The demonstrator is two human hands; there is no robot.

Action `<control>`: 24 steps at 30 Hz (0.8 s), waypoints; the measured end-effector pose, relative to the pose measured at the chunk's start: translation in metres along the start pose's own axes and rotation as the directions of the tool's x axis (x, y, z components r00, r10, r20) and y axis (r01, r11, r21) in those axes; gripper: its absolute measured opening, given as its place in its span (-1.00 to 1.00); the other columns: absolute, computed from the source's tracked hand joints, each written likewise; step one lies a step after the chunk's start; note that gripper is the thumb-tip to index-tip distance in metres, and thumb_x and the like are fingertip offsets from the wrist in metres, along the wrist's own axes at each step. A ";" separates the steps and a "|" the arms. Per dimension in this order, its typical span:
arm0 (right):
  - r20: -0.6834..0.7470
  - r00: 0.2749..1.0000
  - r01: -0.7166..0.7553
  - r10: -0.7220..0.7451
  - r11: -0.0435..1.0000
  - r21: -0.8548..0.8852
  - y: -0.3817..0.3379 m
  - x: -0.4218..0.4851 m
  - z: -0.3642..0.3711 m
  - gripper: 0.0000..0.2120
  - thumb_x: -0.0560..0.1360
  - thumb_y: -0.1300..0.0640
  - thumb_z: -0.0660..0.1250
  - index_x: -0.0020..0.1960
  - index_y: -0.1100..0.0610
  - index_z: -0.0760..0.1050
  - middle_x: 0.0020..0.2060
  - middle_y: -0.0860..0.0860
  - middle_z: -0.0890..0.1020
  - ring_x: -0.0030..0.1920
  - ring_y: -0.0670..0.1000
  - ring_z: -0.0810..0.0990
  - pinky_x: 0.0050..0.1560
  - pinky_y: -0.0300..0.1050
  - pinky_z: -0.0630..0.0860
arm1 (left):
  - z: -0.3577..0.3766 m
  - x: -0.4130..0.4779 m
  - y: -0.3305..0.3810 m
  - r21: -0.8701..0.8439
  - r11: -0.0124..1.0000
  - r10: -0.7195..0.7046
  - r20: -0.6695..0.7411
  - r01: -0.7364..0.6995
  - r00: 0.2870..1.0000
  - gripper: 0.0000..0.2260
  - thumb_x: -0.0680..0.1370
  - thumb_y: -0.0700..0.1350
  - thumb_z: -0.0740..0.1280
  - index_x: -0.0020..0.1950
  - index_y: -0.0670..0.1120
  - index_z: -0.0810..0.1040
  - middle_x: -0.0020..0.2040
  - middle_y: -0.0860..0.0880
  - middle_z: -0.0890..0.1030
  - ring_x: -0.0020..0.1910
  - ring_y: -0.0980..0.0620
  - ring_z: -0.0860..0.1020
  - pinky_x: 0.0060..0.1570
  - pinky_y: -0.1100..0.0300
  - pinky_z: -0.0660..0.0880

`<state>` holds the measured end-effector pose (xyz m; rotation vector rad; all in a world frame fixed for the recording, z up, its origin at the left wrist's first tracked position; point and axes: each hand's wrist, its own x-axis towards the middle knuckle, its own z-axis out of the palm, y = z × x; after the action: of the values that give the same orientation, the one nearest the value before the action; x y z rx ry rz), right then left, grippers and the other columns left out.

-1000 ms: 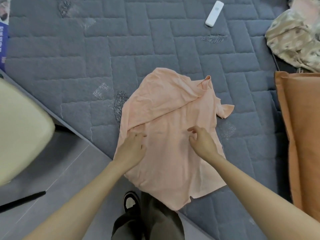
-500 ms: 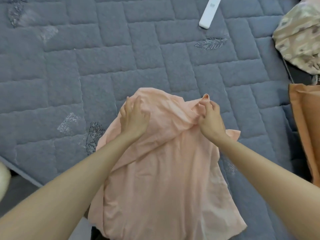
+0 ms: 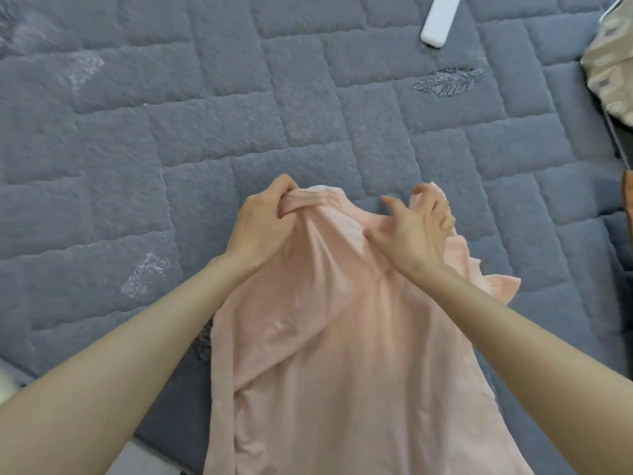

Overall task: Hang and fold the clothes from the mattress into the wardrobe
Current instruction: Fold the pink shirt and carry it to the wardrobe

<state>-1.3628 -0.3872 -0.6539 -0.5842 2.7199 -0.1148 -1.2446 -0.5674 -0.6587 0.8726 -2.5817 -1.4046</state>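
Peach-pink shirt [image 3: 342, 337], grey quilted mattress [image 3: 171, 132] (embroidered leaves), white remote [image 3: 438, 20].

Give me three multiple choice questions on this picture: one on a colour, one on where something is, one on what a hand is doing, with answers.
1. What colour is the shirt? A) peach pink B) green C) black
2. Where is the white remote? A) on the shirt B) on the mattress, beyond the shirt C) in a hand
3. What is the left hand doing? A) lying flat B) holding the remote C) gripping bunched shirt fabric

Answers: A, the whole garment is pale peach; B, it lies on the grey quilting, apart from the shirt; C, its fingers curl round a fold at the shirt's top.
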 end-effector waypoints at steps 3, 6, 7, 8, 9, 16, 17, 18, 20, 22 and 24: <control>0.064 0.995 0.076 -0.075 0.997 -0.009 -0.042 0.007 -0.004 -0.50 0.40 -0.19 0.35 0.30 -0.07 0.44 0.18 0.06 0.28 0.23 0.14 0.30 0.18 -0.01 0.15 | -0.038 -0.012 -0.008 -0.027 0.999 0.016 -0.085 -0.018 0.996 -0.92 0.48 -0.24 0.28 -0.10 -0.07 0.45 -0.39 0.09 0.46 -0.38 0.24 0.42 -0.36 0.37 0.31; 0.282 0.949 0.100 -0.139 0.984 0.147 -0.087 0.017 -0.006 -0.47 0.44 -0.12 0.33 0.37 -0.08 0.34 0.13 0.07 0.49 0.17 0.13 0.46 0.18 -0.01 0.36 | -0.074 -0.018 -0.019 -0.012 0.996 0.090 -0.159 -0.093 0.983 -0.94 0.48 -0.25 0.32 -0.11 -0.10 0.49 -0.36 0.10 0.46 -0.35 0.23 0.41 -0.33 0.40 0.30; 0.337 0.924 0.110 -0.180 0.970 0.218 -0.102 0.021 -0.008 -0.52 0.45 -0.06 0.33 0.35 -0.07 0.36 0.08 0.07 0.56 0.13 0.14 0.51 0.12 0.00 0.45 | -0.085 -0.019 -0.023 0.011 0.992 0.128 -0.184 -0.128 0.974 -0.94 0.48 -0.25 0.34 -0.12 -0.11 0.50 -0.33 0.10 0.47 -0.33 0.20 0.40 -0.29 0.41 0.30; 0.366 0.903 0.129 -0.224 0.955 0.267 -0.116 0.024 -0.008 -0.64 0.46 -0.01 0.32 0.24 -0.05 0.44 -0.02 0.06 0.61 0.08 0.14 0.55 0.03 -0.01 0.49 | -0.095 -0.020 -0.028 0.042 0.987 0.159 -0.207 -0.154 0.965 -0.96 0.48 -0.24 0.35 -0.13 -0.13 0.51 -0.30 0.09 0.48 -0.31 0.17 0.39 -0.27 0.41 0.31; 0.374 0.894 0.153 -0.247 0.953 0.262 -0.130 0.026 -0.007 -0.83 0.47 0.02 0.31 0.05 -0.02 0.51 -0.12 0.04 0.61 0.03 0.15 0.57 -0.06 -0.02 0.49 | -0.105 -0.021 -0.033 0.076 0.983 0.179 -0.231 -0.166 0.956 -0.97 0.48 -0.22 0.35 -0.13 -0.13 0.51 -0.28 0.08 0.49 -0.29 0.16 0.39 -0.26 0.40 0.31; -0.011 0.995 0.094 -0.096 0.943 0.319 -0.184 0.041 0.011 -0.90 0.48 0.20 0.18 -0.05 0.23 0.39 -0.13 0.17 0.61 -0.05 0.26 0.52 -0.21 -0.02 0.29 | -0.164 0.007 -0.071 0.289 0.956 0.068 -0.357 0.041 0.932 -0.87 0.52 -0.05 0.30 -0.06 0.02 0.65 -0.14 0.04 0.63 -0.10 -0.03 0.57 -0.22 0.11 0.41; -0.025 0.997 0.074 -0.069 0.926 0.370 -0.188 0.041 0.014 -0.89 0.49 0.22 0.16 -0.03 0.25 0.38 -0.16 0.16 0.60 -0.07 0.25 0.51 -0.23 -0.02 0.25 | -0.167 0.015 -0.077 0.311 0.946 0.033 -0.354 0.085 0.935 -0.85 0.53 -0.02 0.28 -0.09 0.00 0.64 -0.14 0.01 0.62 -0.09 -0.06 0.56 -0.21 0.11 0.38; -0.024 0.997 0.074 -0.070 0.906 0.417 -0.191 0.040 0.018 -0.89 0.50 0.25 0.14 0.00 0.25 0.35 -0.20 0.13 0.57 -0.08 0.24 0.51 -0.24 -0.03 0.20 | -0.168 0.021 -0.083 0.323 0.939 -0.007 -0.332 0.121 0.943 -0.80 0.55 0.01 0.26 -0.15 -0.05 0.61 -0.20 -0.02 0.57 -0.08 -0.10 0.54 -0.19 0.11 0.35; 0.030 0.991 0.097 -0.127 0.869 0.486 -0.198 0.034 0.025 -0.72 0.48 0.31 0.13 0.18 0.20 0.30 -0.17 0.08 0.55 -0.06 0.20 0.52 -0.24 -0.09 0.19 | -0.162 0.026 -0.100 0.293 0.938 -0.120 -0.227 0.185 0.967 -0.67 0.57 0.10 0.24 -0.18 -0.13 0.55 -0.20 -0.01 0.43 -0.01 -0.14 0.47 -0.07 0.08 0.33; 0.055 0.969 0.175 -0.240 0.831 0.528 -0.202 0.025 0.032 -0.43 0.43 0.35 0.14 0.42 0.14 0.17 0.07 0.05 0.54 0.06 0.12 0.52 -0.10 -0.12 0.33 | -0.155 0.016 -0.117 0.210 0.928 -0.304 -0.052 0.308 0.951 -0.62 0.52 0.20 0.28 0.05 -0.10 0.56 0.04 -0.03 0.38 0.22 -0.10 0.32 0.19 0.04 0.29; 0.027 0.941 0.280 -0.337 0.822 0.496 -0.203 0.017 0.042 -0.29 0.39 0.32 0.16 0.50 0.05 0.06 0.21 0.06 0.49 0.15 0.11 0.49 0.08 -0.01 0.42 | -0.151 -0.002 -0.133 0.227 0.913 -0.364 0.082 0.338 0.928 -0.61 0.47 0.17 0.36 0.19 -0.02 0.52 0.27 -0.01 0.33 0.33 -0.07 0.19 0.30 0.06 0.18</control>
<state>-1.2846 -0.5799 -0.6683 -0.8358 2.3250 -0.7998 -1.1349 -0.7354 -0.6762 1.3864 -2.8090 -1.3109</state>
